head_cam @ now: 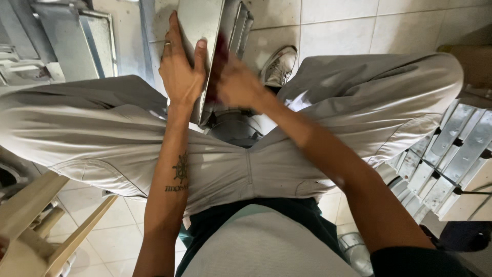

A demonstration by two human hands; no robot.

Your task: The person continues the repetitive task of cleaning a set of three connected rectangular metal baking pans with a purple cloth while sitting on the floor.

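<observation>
Tiled floor (333,31) below — two hands, left hand (179,69) gripping one metal panel (200,25).

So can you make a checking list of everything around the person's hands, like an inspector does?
Surface: pale tiled floor; the person sits, grey trousers across the lap.
Job's things: flat metal panel held upright between the knees; dark red thing, blurred, pressed to its edge.
Clutter: stacked metal pieces on one side, metal trays on the other.
Hands: left hand grips the panel; right hand blurred, on the red thing.
Cables: nothing seen.
Surroundings: wooden frame, shoe.
</observation>
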